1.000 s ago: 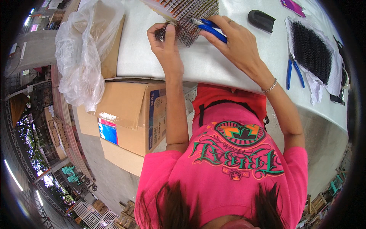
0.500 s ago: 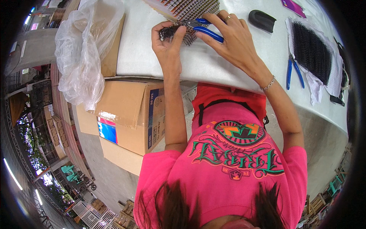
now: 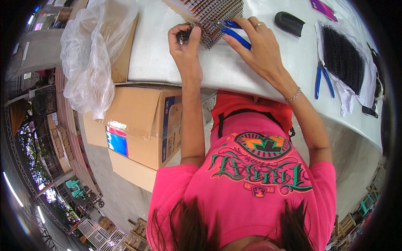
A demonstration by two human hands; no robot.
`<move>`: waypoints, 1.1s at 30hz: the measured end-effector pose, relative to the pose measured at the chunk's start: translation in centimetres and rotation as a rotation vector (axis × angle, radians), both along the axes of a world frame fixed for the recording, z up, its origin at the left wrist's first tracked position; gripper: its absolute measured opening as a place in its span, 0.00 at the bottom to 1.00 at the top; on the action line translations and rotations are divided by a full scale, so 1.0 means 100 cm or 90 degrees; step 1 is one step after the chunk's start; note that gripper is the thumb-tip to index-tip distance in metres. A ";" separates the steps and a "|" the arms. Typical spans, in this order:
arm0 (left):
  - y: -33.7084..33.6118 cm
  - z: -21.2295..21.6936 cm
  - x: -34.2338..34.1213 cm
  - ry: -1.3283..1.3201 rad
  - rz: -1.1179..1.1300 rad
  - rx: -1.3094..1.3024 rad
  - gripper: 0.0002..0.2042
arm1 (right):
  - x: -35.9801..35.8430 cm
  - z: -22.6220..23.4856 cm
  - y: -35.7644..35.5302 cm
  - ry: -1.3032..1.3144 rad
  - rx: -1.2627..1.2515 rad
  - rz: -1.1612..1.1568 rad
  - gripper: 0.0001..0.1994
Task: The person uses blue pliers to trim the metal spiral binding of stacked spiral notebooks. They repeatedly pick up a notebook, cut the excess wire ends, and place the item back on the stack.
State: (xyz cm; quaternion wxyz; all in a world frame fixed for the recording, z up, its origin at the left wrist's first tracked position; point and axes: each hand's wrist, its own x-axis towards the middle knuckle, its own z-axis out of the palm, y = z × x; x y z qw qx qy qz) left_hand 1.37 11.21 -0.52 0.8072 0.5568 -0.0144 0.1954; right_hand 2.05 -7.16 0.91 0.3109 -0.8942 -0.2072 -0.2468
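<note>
My right hand (image 3: 261, 48) grips a pair of blue-handled nippers (image 3: 238, 38), its handles spread between thumb and fingers. The metal jaws touch or hover just over the near part of a panel (image 3: 215, 16) set with close rows of small brownish and dark pieces. To the left, my left hand (image 3: 187, 56) is curled around a cluster of small shiny black pieces (image 3: 183, 37). Its thumb lies close to the panel's near left corner. Exactly what the pieces are is too small to tell.
Right of me on the white-covered table (image 3: 159, 62) lie a black curved block (image 3: 289, 24), a second blue-handled tool (image 3: 323, 81), a black spiky sheet (image 3: 343, 58) on white cloth and a purple packet (image 3: 323, 9). At left, clear plastic (image 3: 90, 58) hangs above a cardboard box (image 3: 134, 108).
The nippers have moved slightly right and away from my left hand, their jaws now apart from its thumb. My left hand has drawn back a little from the panel, still holding the black pieces.
</note>
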 end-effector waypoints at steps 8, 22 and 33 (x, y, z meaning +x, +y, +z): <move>-0.004 0.003 -0.002 0.003 -0.036 -0.130 0.16 | -0.001 -0.002 0.001 -0.010 -0.019 0.016 0.24; -0.002 0.001 -0.004 0.027 -0.031 0.008 0.13 | 0.005 -0.007 0.006 -0.027 -0.047 0.024 0.21; -0.007 -0.004 -0.004 0.055 -0.027 -0.186 0.16 | 0.000 -0.011 -0.004 -0.006 -0.005 -0.008 0.22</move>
